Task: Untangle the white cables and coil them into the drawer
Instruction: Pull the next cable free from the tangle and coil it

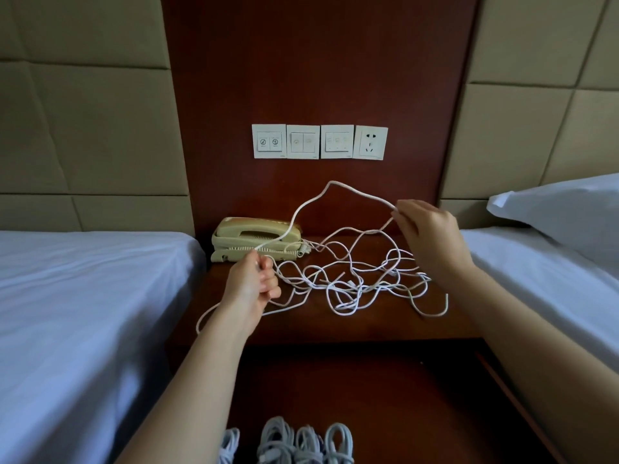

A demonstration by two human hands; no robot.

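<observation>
The step in hand is the untangling: one strand [330, 184] is lifted out of the heap and stretched in an arch between the two hands. The left hand [253, 286] is curled into a fist round it, just near of the telephone [249, 241], and a loose tail runs from that fist down and to the left, over the near edge of the bedside table [385, 326]. The right hand [430, 236] is raised on the right side and pinches the same strand at its fingertips [397, 212], with the other fingers curled loosely.

The rest of the white cables [355, 279] lie in a loose knot of loops on the table top, between the hands and a little nearer the right. From the right hand the strand drops back into that knot, so it does not look free yet. The drawer [368, 396] stands open at the near side, and several coiled bundles [306, 442] already sit at its near end, so part of the job seems done.

The next move probably calls for following the strand from the right hand into the knot and drawing it out loop by loop. It should be eased rather than tugged, since a hard pull could tighten the crossings or drag at the telephone cord close by. Once free, it can be wound into a coil and laid in the drawer beside the others.
</observation>
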